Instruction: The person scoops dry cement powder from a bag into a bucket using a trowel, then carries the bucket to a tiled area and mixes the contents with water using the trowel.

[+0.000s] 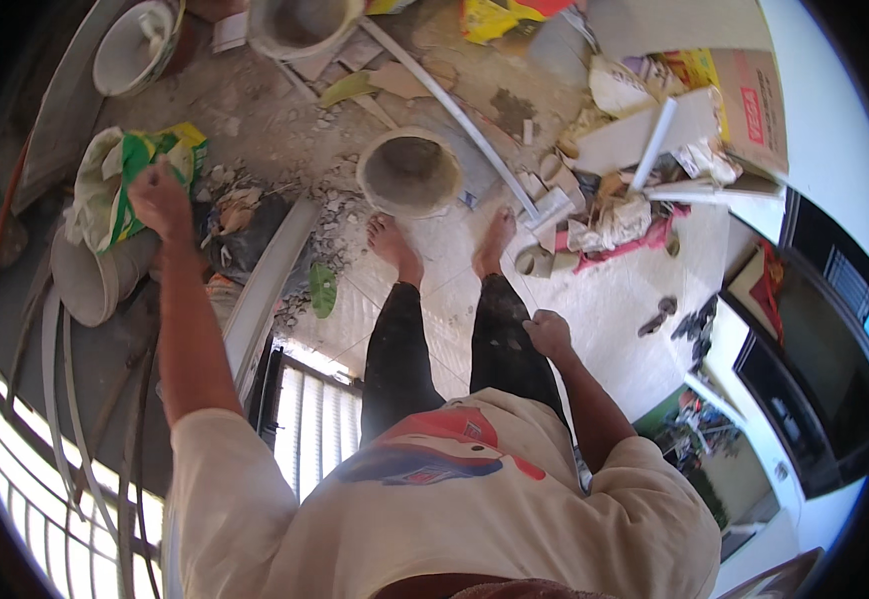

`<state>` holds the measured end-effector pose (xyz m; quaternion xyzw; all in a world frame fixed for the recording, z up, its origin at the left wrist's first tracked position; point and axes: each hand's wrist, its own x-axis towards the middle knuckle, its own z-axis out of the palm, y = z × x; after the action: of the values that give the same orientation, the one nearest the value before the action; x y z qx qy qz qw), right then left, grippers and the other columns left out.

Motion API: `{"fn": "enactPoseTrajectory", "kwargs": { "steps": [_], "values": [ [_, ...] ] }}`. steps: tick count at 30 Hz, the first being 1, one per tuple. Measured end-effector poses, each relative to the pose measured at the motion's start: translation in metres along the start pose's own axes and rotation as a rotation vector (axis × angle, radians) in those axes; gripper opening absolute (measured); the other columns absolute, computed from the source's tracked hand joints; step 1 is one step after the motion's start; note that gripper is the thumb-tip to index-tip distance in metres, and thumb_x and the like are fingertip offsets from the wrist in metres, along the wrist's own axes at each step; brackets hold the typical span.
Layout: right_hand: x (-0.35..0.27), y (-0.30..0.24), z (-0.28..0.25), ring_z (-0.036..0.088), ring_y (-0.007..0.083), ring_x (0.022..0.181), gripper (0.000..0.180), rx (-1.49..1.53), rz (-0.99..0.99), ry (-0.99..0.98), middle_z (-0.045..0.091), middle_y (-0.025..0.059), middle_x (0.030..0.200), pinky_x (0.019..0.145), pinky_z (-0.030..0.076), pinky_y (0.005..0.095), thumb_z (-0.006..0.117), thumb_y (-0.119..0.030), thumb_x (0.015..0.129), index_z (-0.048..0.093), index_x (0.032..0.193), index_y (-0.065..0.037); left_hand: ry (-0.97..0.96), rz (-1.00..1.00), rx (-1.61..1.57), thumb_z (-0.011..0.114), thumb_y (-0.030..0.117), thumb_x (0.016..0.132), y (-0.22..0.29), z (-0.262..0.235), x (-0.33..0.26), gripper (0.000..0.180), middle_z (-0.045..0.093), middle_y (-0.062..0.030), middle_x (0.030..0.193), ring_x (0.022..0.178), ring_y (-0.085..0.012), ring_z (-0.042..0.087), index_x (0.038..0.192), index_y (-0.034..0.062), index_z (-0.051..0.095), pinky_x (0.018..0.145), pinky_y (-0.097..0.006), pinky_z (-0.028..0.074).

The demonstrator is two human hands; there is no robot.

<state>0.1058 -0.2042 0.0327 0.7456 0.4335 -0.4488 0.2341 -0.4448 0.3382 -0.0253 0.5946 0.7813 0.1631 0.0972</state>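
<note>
The left hand (161,197) is held curled over the green-and-white sack (105,192), whether gripping it cannot be told; the right hand (550,335) is fisted near the black leggings (499,334).

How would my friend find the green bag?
Start at the person's bare feet, then go far left to the left hand. At that hand is the bag, white, green and yellow. Its bright green patches set it apart from the dark crumpled plastic nearby.
</note>
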Motion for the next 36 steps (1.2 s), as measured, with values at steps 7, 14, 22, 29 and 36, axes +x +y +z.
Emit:
{"fn": "enactPoseTrajectory", "kwargs": {
  "steps": [7, 14, 22, 29, 36],
  "values": [
    [-0.052, -0.012, 0.045, 0.065, 0.0480, 0.108, 0.057, 0.370, 0.150, -0.197, 0.069, 0.0280, 0.118, 0.102, 0.049, 0.0518, 0.049, -0.046, 0.103, 0.064, 0.130, 0.002, -0.736, 0.144, -0.137, 0.071, 0.028, 0.091, 0.056, 0.056, -0.250, 0.027, 0.074, -0.0202, 0.100, 0.098, -0.0411, 0.069, 0.101, 0.0024, 0.076, 0.087, -0.049, 0.052],
    [0.089, 0.101, 0.075, 0.071, 0.0291, 0.078, 0.024, 0.919, 0.025, -0.261, 0.074, 0.0110, 0.087, 0.071, 0.058, 0.0428, 0.061, -0.027, 0.095, 0.074, 0.092, -0.007, -1.158, 0.151, -0.080, 0.067, 0.023, 0.094, 0.085, 0.020, -0.417, 0.029, 0.073, -0.0203, 0.110, 0.104, -0.0354, 0.070, 0.110, -0.0005, 0.074, 0.093, -0.043, 0.054],
    [0.363, 0.222, 0.119, 0.069, 0.0421, 0.106, 0.050, 0.614, 0.539, 0.487, 0.073, 0.0240, 0.109, 0.093, 0.055, 0.0483, 0.083, -0.034, 0.078, 0.071, 0.113, -0.001, -1.199, -0.023, -0.185, 0.066, 0.017, 0.094, 0.177, 0.085, -0.500, 0.026, 0.073, -0.0183, 0.109, 0.100, -0.0292, 0.072, 0.114, 0.0007, 0.072, 0.089, -0.038, 0.056],
    [0.377, 0.220, 0.113, 0.069, 0.0447, 0.101, 0.043, 0.921, 0.286, 0.710, 0.071, 0.0270, 0.100, 0.087, 0.052, 0.0514, 0.080, -0.027, 0.085, 0.062, 0.113, 0.001, -1.345, 0.097, -0.145, 0.067, 0.016, 0.091, 0.171, 0.107, -0.552, 0.024, 0.073, -0.0172, 0.108, 0.097, -0.0329, 0.072, 0.110, 0.0025, 0.073, 0.089, -0.041, 0.057],
    [0.314, 0.198, -0.042, 0.067, 0.0482, 0.072, 0.028, 0.648, -0.086, 0.914, 0.066, 0.0267, 0.080, 0.061, 0.052, 0.0531, 0.067, -0.016, 0.094, 0.055, 0.116, -0.003, -1.238, -0.121, -0.063, 0.068, 0.018, 0.091, 0.200, 0.119, -0.556, 0.023, 0.074, -0.0176, 0.107, 0.099, -0.0350, 0.071, 0.107, 0.0029, 0.074, 0.090, -0.043, 0.057]
  ]
}}
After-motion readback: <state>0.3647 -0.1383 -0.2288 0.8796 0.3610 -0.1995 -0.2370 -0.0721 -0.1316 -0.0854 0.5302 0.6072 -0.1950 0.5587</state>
